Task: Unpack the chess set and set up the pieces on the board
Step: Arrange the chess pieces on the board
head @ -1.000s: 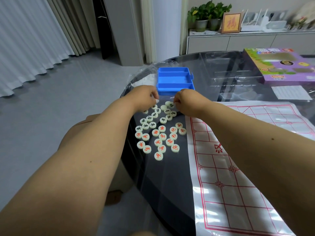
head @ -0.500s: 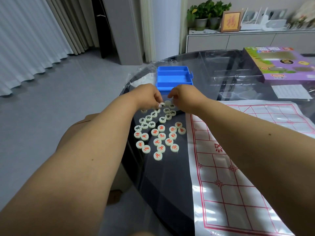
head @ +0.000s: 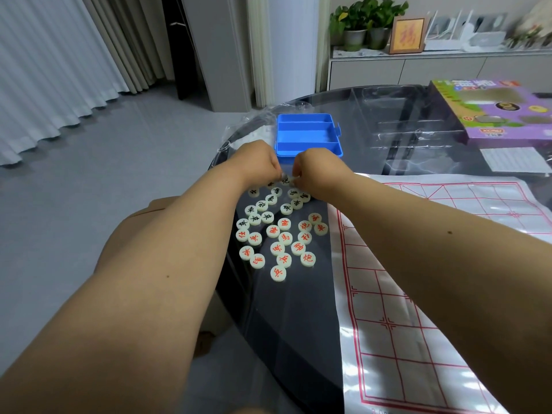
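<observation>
Both grips are bunched at the far end of the pile: my left hand (head: 259,161) and my right hand (head: 316,167) have the fingers curled down and pinched close over the topmost pieces, knuckles nearly meeting. Whether either pinch has actually closed on a piece I cannot tell, since the fingertips are tucked under the hands.

Just past my knuckles, at twelve o'clock, sits the blue tray (head: 307,134), open and showing no pieces inside. The pieces (head: 279,231) lie flat on the dark glass tabletop (head: 298,339), spreading back toward me at six o'clock, black-lettered ones nearer my hands, red-lettered ones nearer me. The board (head: 418,309), a thin plastic sheet with red lines, lies at three o'clock of the pile, its edge just beside the outermost red pieces, with nothing set on it yet.

My reading is that I am sorting, turning pieces face up and splitting them by colour. To do it well I should lift each disc by its rim, not drag it, since the glass looks slick and a nudge could scatter the neighbours. Keeping red and black apart now should spare hunting later. The sheet looks light, so I would place pieces straight down on its crossings, and avoid brushing it with my forearm
</observation>
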`<state>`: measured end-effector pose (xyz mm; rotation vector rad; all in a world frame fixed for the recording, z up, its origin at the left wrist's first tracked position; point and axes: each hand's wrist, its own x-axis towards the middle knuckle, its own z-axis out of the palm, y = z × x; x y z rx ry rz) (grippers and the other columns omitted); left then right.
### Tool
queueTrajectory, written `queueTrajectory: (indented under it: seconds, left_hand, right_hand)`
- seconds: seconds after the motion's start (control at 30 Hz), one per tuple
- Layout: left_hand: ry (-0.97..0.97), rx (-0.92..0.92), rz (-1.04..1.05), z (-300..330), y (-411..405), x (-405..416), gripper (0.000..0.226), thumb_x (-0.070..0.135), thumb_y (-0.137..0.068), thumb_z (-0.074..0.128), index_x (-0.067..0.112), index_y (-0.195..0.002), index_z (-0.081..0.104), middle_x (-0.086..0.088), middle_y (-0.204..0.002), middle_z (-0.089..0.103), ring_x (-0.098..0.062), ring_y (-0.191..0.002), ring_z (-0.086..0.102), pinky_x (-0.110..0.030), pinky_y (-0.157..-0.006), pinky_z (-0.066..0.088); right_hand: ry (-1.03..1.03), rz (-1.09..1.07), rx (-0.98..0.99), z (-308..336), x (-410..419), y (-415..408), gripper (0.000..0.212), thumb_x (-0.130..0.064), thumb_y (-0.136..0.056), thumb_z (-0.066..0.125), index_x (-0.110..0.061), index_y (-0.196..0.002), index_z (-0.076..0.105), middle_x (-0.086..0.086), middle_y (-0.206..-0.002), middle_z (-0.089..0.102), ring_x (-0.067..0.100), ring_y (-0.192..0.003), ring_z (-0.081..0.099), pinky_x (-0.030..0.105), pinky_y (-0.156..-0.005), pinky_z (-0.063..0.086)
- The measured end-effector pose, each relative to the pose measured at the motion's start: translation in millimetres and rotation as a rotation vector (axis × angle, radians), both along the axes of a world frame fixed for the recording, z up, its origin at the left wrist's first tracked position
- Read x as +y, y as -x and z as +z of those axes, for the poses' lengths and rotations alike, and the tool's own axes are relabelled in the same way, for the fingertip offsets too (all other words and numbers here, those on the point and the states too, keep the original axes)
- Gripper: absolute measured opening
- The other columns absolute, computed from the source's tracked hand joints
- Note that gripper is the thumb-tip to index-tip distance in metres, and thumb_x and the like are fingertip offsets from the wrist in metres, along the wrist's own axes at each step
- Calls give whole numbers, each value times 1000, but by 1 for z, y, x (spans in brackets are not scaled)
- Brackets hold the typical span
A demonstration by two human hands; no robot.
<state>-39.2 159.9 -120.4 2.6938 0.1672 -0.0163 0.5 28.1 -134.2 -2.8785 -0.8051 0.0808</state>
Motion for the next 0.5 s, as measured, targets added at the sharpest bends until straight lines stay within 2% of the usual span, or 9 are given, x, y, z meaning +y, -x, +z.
queueTrajectory:
  seconds: [0.1,0.2,0.3,0.5]
  left_hand:
    - [-24,-7,37,0,-1,0,21,23,-85,70,4,-89,76,-12,-93,72,-15,-77,58,-19,-59,42]
    - [-30,-15,36,0,0,-1,18,25,-85,71,9,-89,77,-4,-88,71,-12,-76,57,-18,-57,41]
    - [-4,-43,30,1,5,3,13,26,-85,71,16,-90,77,3,-88,71,-11,-83,61,-21,-69,42]
    - [-7,-127,60,8,29,15,9,25,-87,69,20,-92,75,8,-83,65,-8,-80,57,-22,-73,38]
  right_hand:
    - [70,-31,19,2,4,-2,22,-16,-94,49,-8,-107,64,5,-72,50,23,-76,49,30,-67,38]
    - [101,-46,54,5,2,-4,23,-12,-95,49,-6,-112,62,8,-85,51,24,-80,48,31,-70,40]
    - [79,-43,35,2,-2,-4,22,-8,-93,48,-4,-109,63,9,-88,52,24,-79,49,32,-69,41]
    - [-110,-53,13,1,-7,0,24,-9,-93,44,-5,-106,65,12,-94,60,24,-79,49,34,-75,46]
